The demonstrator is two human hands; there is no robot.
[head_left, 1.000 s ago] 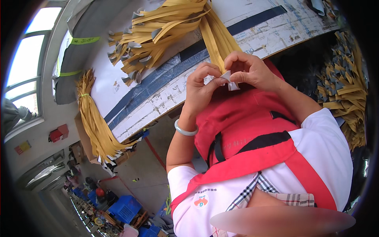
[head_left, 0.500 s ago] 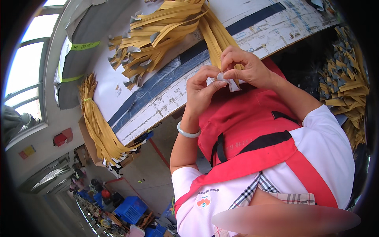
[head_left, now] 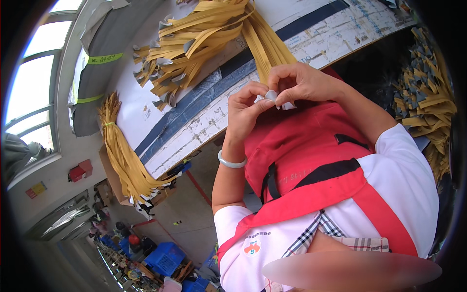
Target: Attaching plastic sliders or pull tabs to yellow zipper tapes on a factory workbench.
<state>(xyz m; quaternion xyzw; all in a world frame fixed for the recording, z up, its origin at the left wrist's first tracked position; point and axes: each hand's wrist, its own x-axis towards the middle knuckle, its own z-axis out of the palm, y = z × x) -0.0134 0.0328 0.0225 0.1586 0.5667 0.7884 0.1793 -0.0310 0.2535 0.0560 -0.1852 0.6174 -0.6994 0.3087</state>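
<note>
A curled grey-white end tab [head_left: 271,96] of a yellow strap is pinched between the fingertips of both my hands at the table's near edge. My left hand [head_left: 247,104] holds it from the left with thumb and forefinger, and a pale bangle sits on that wrist. From the right, my right hand [head_left: 305,86] closes its thumb and bent forefinger on the same tab. Several yellow straps [head_left: 265,46] run from the pile on the table down behind my fingers. White ends peek out below the right hand, partly hidden.
Loose yellow straps with grey ends [head_left: 199,48] lie heaped on the worn white table [head_left: 194,129]. A tied strap bundle [head_left: 116,151] hangs over its left end. More straps [head_left: 423,102] are piled at the right. Blue crates [head_left: 165,259] stand on the floor at lower left.
My right fingertips have come down closer to the left ones around the tab. Less of the white strap ends shows below my hands.
</note>
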